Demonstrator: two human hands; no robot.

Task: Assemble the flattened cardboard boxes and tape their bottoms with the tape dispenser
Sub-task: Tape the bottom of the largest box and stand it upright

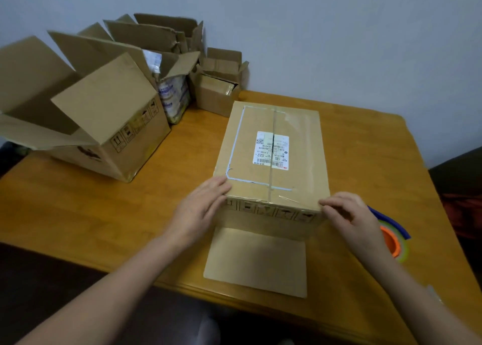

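One box (pixel 271 125), middle of tabletop (pixel 182 162), bottom taped. I note left hand (pixel 200 209) flat-fingered at near-left corner, right hand (pixel 349 214) curled on near-right (thumb hidden). Risk: wrinkled tape end (pixel 287 198) peels if left unpressed.

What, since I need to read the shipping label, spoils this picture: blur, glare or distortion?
Head view: the shipping label is small and soft, its fine print unreadable; clear tape on top of the box gives a pale sheen beside the label; wide-angle distortion bows the edges of the table; the light is dim and even, with only faint shadows.
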